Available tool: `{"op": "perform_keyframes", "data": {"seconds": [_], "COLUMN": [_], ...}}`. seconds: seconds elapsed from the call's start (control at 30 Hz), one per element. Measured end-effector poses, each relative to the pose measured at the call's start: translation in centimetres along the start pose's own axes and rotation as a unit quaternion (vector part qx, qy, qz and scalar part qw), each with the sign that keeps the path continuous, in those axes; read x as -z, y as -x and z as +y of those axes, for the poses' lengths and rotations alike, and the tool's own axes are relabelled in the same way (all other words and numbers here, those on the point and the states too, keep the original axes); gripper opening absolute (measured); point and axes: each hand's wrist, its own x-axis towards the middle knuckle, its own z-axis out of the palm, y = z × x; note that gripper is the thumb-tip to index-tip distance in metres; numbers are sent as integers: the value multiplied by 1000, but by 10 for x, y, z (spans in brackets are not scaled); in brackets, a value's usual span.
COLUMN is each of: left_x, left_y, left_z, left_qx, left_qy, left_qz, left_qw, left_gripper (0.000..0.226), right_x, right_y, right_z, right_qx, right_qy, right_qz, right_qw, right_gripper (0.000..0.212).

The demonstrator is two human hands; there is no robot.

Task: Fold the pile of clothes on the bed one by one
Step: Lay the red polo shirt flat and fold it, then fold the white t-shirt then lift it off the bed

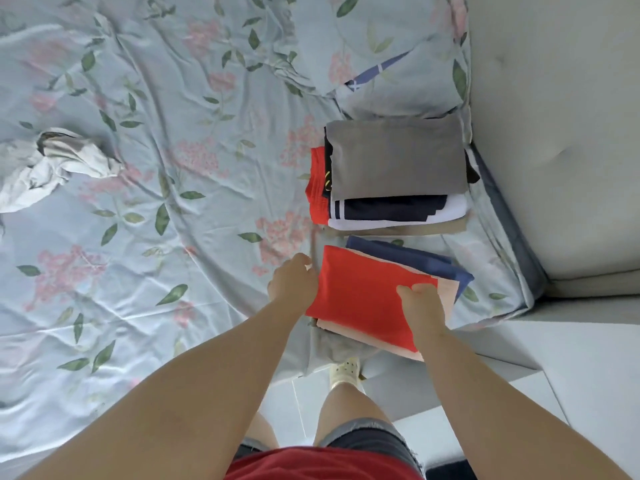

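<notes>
Left hand [292, 284] curls around the left edge of the folded red garment [363, 292]; right hand [420, 303] pinches its right side. Just beyond both hands lies the stack [394, 157]; well left of them, a crumpled white garment [59, 168].

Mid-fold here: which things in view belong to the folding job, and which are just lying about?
Job: red folded garment, gripped by left hand and right hand; near stack under it; far folded stack; crumpled white garment, not yet folded.
Lying about: floral sheet; grey padded panel; pillow.
</notes>
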Motion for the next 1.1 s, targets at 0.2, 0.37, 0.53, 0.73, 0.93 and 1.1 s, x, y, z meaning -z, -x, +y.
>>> {"op": "perform_keyframes", "data": {"seconds": [0.2,0.37,0.53,0.73,0.93,1.1], "left_x": [65,145,222,276,311,336], "left_y": [4,9,30,52,65,59], "left_z": [-63,-160,-257,-347,-404,-449], "left_qx": [-81,-94,-86,-55,-16,2], "left_qy": [-76,-99,-108,-103,-82,-56], "left_qz": [64,106,137,175,206,221], "left_qw": [992,985,981,978,975,974], "left_gripper": [33,32,32,31,32,33], "right_x": [-64,-151,-247,-320,-370,-405], "right_y": [61,145,240,315,355,375], "right_z": [-68,-126,-156,-181,-202,-212], "right_qx": [145,266,340,415,472,484], "right_qy": [98,109,197,276,304,329], "right_qz": [-51,-30,-75,-98,-134,-148], "right_qw": [983,957,917,861,817,797], "right_gripper": [40,40,41,39,35,34]}}
